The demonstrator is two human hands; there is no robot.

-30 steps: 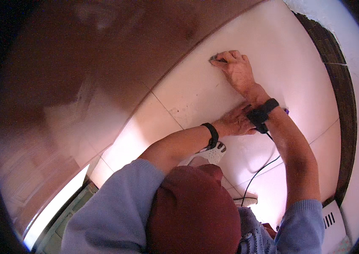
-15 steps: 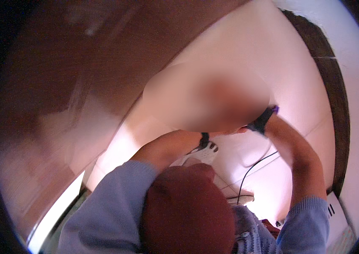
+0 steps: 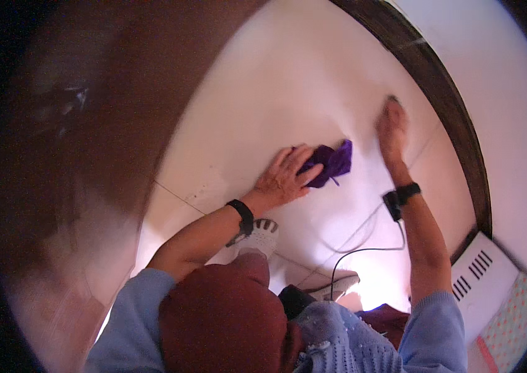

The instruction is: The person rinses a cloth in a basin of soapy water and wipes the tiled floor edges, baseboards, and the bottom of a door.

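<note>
My left hand (image 3: 282,177) lies with spread fingers on a crumpled purple cloth (image 3: 336,163) on the pale tiled floor (image 3: 251,74). To its right and a little farther forward, my right hand (image 3: 392,127) is motion-blurred, its fingers closed around a small dark pad (image 3: 392,99) against the floor; the pad's details are smeared. Dark straps with boxes are on both wrists, and a thin cable (image 3: 363,249) runs from the right one toward my body.
A glossy brown surface (image 3: 71,168) fills the left side. A dark skirting strip (image 3: 437,93) borders a white wall (image 3: 512,112). At lower right are a white slotted panel (image 3: 481,267) and patterned fabric (image 3: 505,317). My white shoe (image 3: 260,239) and maroon-clad knee (image 3: 220,317) are below.
My right hand has moved right with the pad. My left hand has shifted left and forward, and the purple cloth now shows fully beneath it. The view has shifted.
</note>
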